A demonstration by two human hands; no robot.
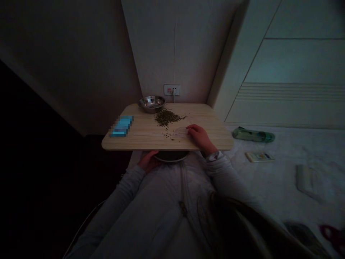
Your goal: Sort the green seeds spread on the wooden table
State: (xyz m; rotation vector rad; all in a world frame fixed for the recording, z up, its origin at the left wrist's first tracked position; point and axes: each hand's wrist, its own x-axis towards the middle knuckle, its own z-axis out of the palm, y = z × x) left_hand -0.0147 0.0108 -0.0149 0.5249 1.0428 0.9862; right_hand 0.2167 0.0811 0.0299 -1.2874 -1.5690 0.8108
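Observation:
My right hand (198,136) rests over the table top, its fingers closed on the edge of a clear, thin plastic piece (180,132) whose exact kind I cannot make out. Beside that piece lie scattered small greenish-brown grains (168,135). Farther back sits a larger pile of the same grains (167,117). Below the table's front edge, my left hand (149,161) grips the left side of a round bowl (172,160) with a pale rim and a dark inside. The table board hides the bowl's far part.
A shiny metal bowl (152,104) stands at the back left of the small wooden table (140,141). A lit, blurred-out phone (122,126) lies at its left. On the white bedding to the right are a green bottle (253,135) and another phone (259,157).

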